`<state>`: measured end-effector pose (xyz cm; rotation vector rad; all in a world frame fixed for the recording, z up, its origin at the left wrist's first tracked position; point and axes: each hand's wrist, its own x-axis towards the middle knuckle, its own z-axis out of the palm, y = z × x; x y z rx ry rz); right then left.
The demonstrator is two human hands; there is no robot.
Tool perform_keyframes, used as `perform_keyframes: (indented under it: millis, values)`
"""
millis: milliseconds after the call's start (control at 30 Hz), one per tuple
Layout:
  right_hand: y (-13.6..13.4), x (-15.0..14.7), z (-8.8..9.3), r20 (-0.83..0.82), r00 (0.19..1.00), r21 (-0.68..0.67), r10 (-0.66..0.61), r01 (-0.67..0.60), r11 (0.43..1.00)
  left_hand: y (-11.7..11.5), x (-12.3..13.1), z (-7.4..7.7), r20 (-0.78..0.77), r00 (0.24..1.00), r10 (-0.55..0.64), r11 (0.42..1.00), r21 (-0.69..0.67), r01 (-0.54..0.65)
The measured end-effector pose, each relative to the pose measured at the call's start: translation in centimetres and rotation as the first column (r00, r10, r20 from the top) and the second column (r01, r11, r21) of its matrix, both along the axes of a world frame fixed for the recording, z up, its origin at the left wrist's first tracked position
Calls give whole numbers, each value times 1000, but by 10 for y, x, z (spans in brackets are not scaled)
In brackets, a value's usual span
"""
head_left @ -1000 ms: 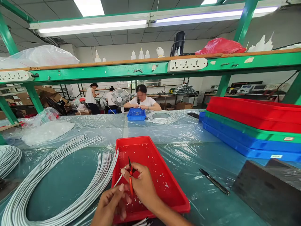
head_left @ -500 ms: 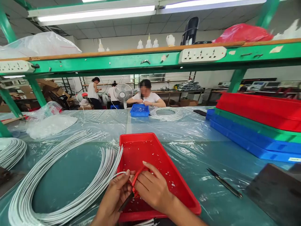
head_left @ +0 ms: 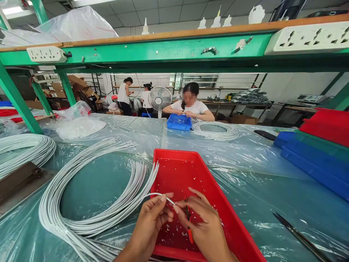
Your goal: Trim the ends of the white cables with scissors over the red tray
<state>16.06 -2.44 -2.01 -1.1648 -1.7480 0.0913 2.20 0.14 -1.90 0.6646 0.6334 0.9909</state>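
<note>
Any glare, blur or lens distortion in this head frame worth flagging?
Head view: glare streaks on the plastic sheet over the table; wide-angle bending bows the green shelf beam; both hands, left and right, the white wire and the red tray stay sharp.

Red tray (head_left: 174, 171), white cables (head_left: 89, 218), orange-handled cutter (head_left: 189, 233).
</note>
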Motion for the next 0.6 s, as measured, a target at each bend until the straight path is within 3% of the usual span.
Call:
perform_keyframes:
  millis: [67,167,267,433,500,600]
  values:
    - [-1,-2,1,-39,999,-10,6,-6,1000,-2,1,0,59,998,33,994,-103,-27]
    - [-3,-9,4,-257,966,-206,-4,-50,977,-4,4,0,109,988,108,978,-192,-86]
    - [-3,-15,5,-505,863,-376,2,-222,900,-3,5,2,111,984,136,978,-174,-116]
    - [0,-19,3,-627,777,-378,55,-365,851,-1,4,2,107,984,145,986,-93,-135]
    - [0,-18,1,-632,775,-389,28,-348,853,-1,3,2,94,982,163,983,-98,-154]
    - [-2,-18,-1,-514,857,-386,-34,-196,902,-2,3,1,90,982,165,983,-95,-157]
